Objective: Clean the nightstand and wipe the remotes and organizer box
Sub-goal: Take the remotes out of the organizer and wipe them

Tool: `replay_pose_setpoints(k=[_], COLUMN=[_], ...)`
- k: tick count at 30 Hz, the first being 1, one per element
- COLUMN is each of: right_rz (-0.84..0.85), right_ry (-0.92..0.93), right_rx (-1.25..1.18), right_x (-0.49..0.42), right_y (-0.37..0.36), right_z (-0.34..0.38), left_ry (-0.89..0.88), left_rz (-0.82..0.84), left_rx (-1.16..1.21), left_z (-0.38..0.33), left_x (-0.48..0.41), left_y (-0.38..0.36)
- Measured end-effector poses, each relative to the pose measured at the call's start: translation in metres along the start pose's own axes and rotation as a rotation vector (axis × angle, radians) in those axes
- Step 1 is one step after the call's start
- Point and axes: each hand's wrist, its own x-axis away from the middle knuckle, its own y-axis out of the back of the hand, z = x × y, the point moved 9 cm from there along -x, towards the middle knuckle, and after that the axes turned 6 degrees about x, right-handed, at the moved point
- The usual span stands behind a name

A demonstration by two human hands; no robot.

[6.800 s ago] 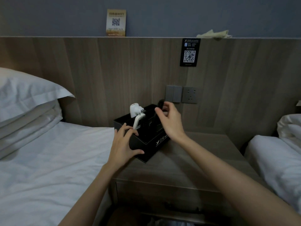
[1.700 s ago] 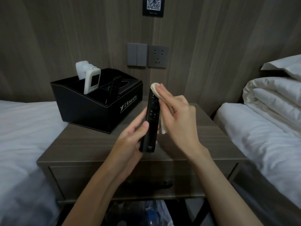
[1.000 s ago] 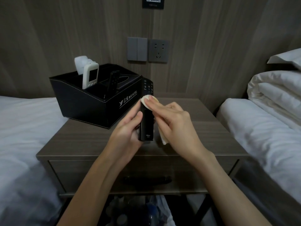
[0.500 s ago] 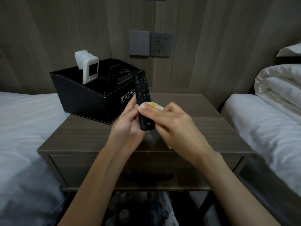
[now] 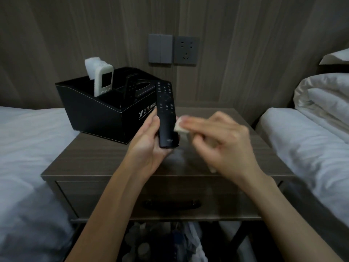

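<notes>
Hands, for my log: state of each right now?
Left hand: grips the black TV remote.
Right hand: holds a white wipe.

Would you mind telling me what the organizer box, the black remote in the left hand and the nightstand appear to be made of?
Organizer box: likely faux leather, matte black, judging by the pale stitching along its edges.
Black remote: probably hard plastic, smooth with a slight sheen and moulded buttons.
Nightstand: wood or wood-look laminate, matte grey-brown, showing straight grain lines.
</notes>
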Motion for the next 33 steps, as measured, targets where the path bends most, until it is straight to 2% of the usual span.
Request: replay_pose_setpoints(k=[3,6,9,20,26,33], right_rz=[-0.137,-0.135,-0.138,-0.099,-0.033,0.004], right_ry=[-0.164,-0.301,-0.337,-0.298,-0.209,-0.178], right_rx=[0.074,0.101,0.094,0.077,0.047,-0.061], right_x=[-0.004,-0.005,-0.005,-0.005,-0.001,0.004], right_y=[0.018,0.015,0.01,-0.007,-0.021,-0.033], right_z=[-0.028,-0.048,-0.053,-0.039,-0.026,-0.016], left_ry=[0.032,0.07,0.062,0.003,-0.055,-0.132], left_rz=[0.06,0.062,0.073,0.059,0.081,0.086], left_rx=[-0.103,-0.235,-0.352,-0.309,-0.255,-0.215], left_z=[0.009,0.019,0.025,0.028,0.019,0.002], left_x=[0.003,0.007,0.01,0.01,0.008,0.004], left_y=[-0.002,-0.002,-0.006,-0.006,-0.005,0.001])
